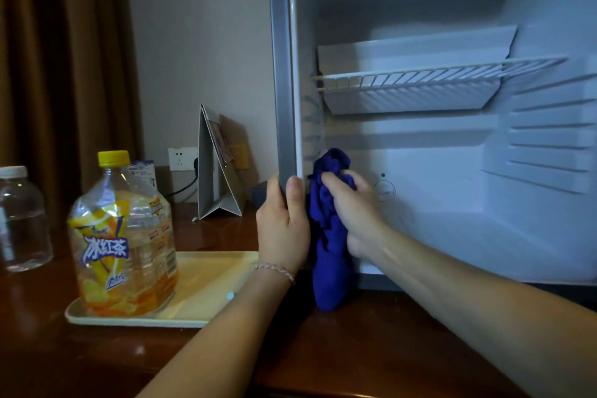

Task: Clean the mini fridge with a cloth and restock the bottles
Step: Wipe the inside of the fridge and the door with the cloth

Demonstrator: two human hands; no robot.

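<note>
Clearly the wiping was underway: the right hand (pixel 352 203) clutched the blue cloth (pixel 329 236) against the mini fridge (pixel 452 171) inner wall, the left hand (pixel 284 223) gripping its front edge. Restocking remained, I judged: both bottles (pixel 122 236) waited outside on the worktop (pixel 290 349).

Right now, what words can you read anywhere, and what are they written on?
"冰红茶": big white letters on the yellow-capped bottle label.
Small print on that label: too blurred.
Carton behind the bottle: print too small.
Standing card: unreadable.
Round mark on the fridge wall: unreadable.
</note>
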